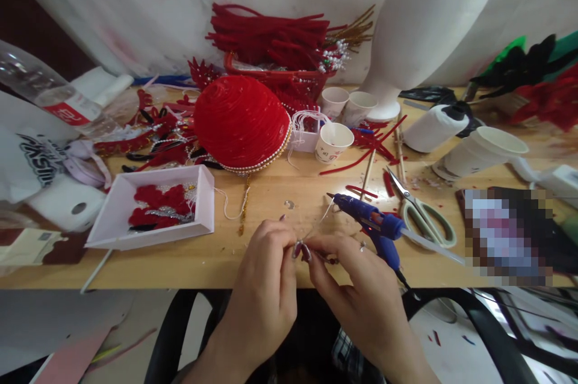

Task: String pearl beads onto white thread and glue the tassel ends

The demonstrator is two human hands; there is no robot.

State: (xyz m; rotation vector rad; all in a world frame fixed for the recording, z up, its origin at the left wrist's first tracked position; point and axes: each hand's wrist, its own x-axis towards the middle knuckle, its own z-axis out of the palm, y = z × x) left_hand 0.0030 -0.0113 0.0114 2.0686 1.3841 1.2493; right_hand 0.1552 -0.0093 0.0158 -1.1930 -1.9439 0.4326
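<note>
My left hand (pixel 266 288) and my right hand (pixel 361 288) meet at the table's front edge, fingertips pinched close together. Between them is something small with a thin thread, too small to make out. Small dark red beads (pixel 333 261) show under my right fingers. Just beyond my right hand lies a blue glue gun (pixel 372 218), its nozzle pointing left, with a pale strand near the tip. Scissors (pixel 427 215) with pale handles lie open to its right. A red wound dome (pixel 239 122) edged with beads sits behind my left hand.
At the left is a white box (pixel 205 203) of red pieces. Paper cups (pixel 333 143), a red basket (pixel 271 78) of red stems and a white mannequin head (pixel 419 23) stand at the back. A thread spool (pixel 431 129) and a larger cup stack (pixel 485 152) are at the right.
</note>
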